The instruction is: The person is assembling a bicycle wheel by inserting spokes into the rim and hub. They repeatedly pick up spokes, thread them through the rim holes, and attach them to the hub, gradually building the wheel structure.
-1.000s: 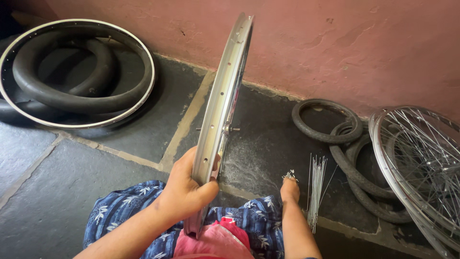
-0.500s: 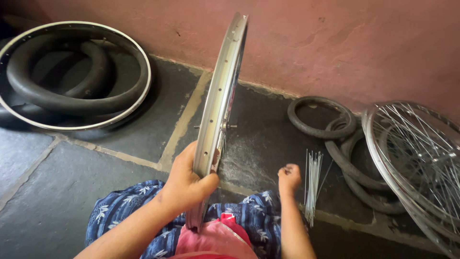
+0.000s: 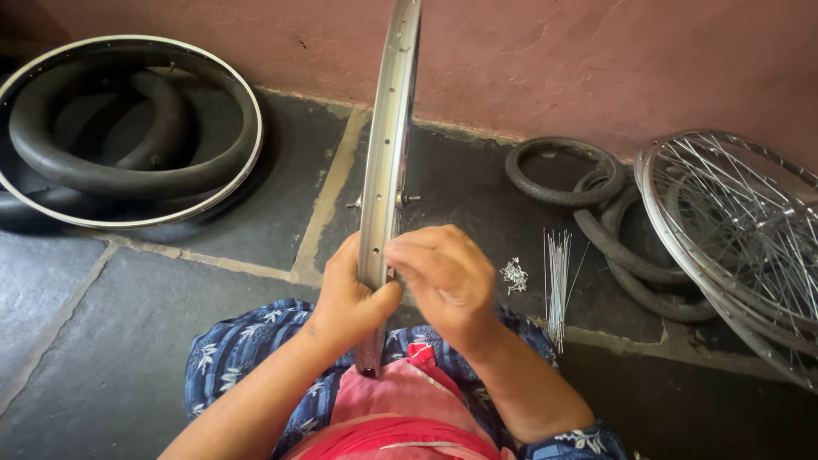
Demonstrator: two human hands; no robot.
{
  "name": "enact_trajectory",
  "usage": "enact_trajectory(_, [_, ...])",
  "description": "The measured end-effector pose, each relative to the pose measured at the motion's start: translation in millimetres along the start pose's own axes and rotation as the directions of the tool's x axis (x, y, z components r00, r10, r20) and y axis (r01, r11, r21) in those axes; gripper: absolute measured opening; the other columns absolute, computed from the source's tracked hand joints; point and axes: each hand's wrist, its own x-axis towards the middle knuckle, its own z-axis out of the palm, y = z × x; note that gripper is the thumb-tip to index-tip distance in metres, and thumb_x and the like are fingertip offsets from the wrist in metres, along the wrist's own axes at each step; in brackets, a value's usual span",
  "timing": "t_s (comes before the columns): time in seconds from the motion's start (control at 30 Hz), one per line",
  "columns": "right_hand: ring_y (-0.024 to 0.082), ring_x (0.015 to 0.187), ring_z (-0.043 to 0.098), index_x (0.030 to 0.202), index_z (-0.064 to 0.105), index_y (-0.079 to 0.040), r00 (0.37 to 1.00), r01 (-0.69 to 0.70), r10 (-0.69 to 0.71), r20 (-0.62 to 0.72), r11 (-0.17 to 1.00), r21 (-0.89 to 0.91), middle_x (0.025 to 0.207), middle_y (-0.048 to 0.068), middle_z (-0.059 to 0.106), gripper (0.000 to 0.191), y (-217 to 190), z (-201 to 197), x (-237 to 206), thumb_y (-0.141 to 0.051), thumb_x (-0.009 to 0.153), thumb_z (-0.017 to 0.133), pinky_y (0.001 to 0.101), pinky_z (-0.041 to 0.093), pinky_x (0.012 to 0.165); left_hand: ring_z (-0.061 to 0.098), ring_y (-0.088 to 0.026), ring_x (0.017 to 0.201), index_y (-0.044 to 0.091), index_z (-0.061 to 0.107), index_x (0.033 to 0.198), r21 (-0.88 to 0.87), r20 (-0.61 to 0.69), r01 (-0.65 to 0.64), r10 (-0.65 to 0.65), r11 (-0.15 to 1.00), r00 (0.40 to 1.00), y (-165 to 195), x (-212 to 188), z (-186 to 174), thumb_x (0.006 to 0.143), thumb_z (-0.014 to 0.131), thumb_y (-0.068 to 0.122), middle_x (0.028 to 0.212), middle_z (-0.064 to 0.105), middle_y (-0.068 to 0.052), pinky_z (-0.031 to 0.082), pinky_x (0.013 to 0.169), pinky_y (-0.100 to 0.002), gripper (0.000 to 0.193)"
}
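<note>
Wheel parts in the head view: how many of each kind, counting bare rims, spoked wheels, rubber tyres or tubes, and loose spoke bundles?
Bare rims: 2, held rim, floor rim
Spoked wheels: at least 1
Rubber tyres or tubes: at least 3; those inside the floor rim, small ring, overlapped pile
Spoke bundles: 1
Total: at least 7

A rim with a black tube (image 3: 128, 128) lies left. Loose spokes (image 3: 558, 273), small nipples (image 3: 514, 273) and a spoked wheel (image 3: 733, 230) lie right.
</note>
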Motion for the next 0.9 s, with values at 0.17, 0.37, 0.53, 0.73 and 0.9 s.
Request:
enact_trajectory(0.17, [0.028,0.092,0.070,0.108,0.070,-0.004,0.992,0.121,-0.120,0.031,0.990,-0.074,0.107,0.009,0.072,0.033,-12,14,-2,0.006,0.078,0.077,0.0365,0.057,0.081,0.067,-0.018,0.091,0.003,0.064,0.112,-0.098,0.024,0.025,-0.022,0.995,0.999,-2,-13,-3,0.080,0.071,0.013,0.099,0.069,-0.011,0.056,0.081,-0.033,0.034])
enact_trajectory(0.37, [0.030,0.093,0.070,0.109,0.071,-0.002,0.987,0.150,-0.135,0.087,0.968,-0.203,0.108,0.010,0.071,0.036,-23,17,-6,0.005,0.074,0.073,0.0378,0.058,0.081,0.069,-0.022,0.092,0.004,0.064,0.115,-0.076,-0.002,0.004,-0.004,0.997,1.000,-4,-17,-5,0.081,0.074,0.016,0.102,0.070,-0.012,0.056,0.082,-0.035,0.037])
enact_trajectory(0.53, [0.030,0.098,0.067,0.107,0.070,-0.001,0.983,0.159,-0.120,0.137,0.934,-0.321,0.112,0.010,0.071,0.034,-37,9,-2,0.003,0.074,0.074,0.0390,0.058,0.083,0.071,-0.029,0.096,0.004,0.063,0.119,-0.025,-0.010,-0.045,0.044,0.999,0.999,-4,-16,-5,0.081,0.074,0.017,0.105,0.070,-0.015,0.056,0.086,-0.037,0.041])
enact_trajectory(0.73, [0.031,0.106,0.064,0.099,0.068,-0.003,0.991,0.128,-0.102,0.084,0.906,-0.403,0.114,0.010,0.068,0.021,-37,14,4,-0.004,0.083,0.082,0.0406,0.056,0.090,0.071,-0.032,0.103,0.003,0.061,0.125,-0.023,-0.007,-0.073,0.073,0.997,0.997,0,-14,-3,0.081,0.071,0.016,0.110,0.070,-0.018,0.056,0.088,-0.038,0.047])
enact_trajectory(0.9, [0.030,0.101,0.065,0.106,0.062,0.002,0.994,0.109,-0.108,0.014,0.982,-0.156,0.113,0.014,0.069,0.039,-20,9,0,-0.009,0.076,0.085,0.0427,0.054,0.087,0.071,-0.030,0.100,0.003,0.064,0.119,-0.010,-0.005,-0.101,0.101,0.995,0.995,4,-11,-2,0.080,0.070,0.013,0.108,0.070,-0.016,0.056,0.088,-0.037,0.040])
